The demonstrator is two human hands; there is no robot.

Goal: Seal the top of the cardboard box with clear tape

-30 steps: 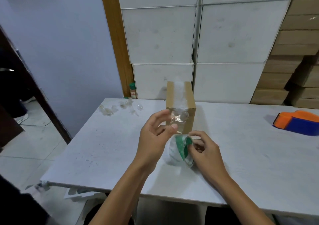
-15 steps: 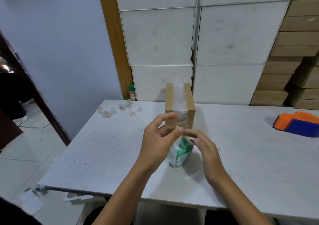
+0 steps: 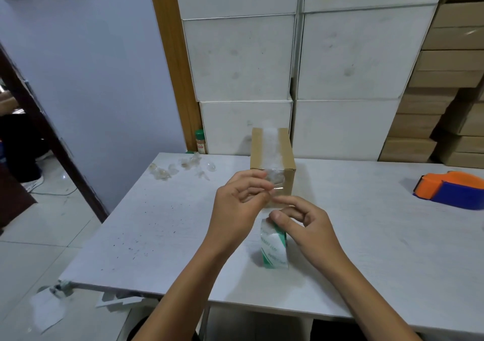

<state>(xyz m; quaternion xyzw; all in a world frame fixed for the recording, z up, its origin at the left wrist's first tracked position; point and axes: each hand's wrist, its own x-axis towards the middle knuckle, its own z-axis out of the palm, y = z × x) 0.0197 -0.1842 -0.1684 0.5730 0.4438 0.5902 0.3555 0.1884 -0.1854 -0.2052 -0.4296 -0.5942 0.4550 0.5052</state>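
A small cardboard box (image 3: 286, 178) stands upright at the middle of the white table (image 3: 146, 225), with a strip of clear tape (image 3: 269, 144) along its top and down its near face. My left hand (image 3: 235, 209) pinches the loose clear tape in front of the box between thumb and forefinger. A clear tape roll (image 3: 273, 249) with a green core stands on edge on the table, just nearer than the box. My right hand (image 3: 309, 225) has its thumb on the roll's top, its forefinger reaching toward my left fingertips.
An orange and blue tape dispenser (image 3: 450, 191) lies at the table's right edge. Crumpled tape scraps (image 3: 180, 167) sit at the back left. A small green-capped bottle (image 3: 200, 141), white boxes (image 3: 243, 57) and brown cartons (image 3: 445, 78) stand behind the table.
The roll went from my right hand's grip down onto the table, standing on edge. My right hand let go, then came back with its thumb on top. My left hand kept pinching the tape.
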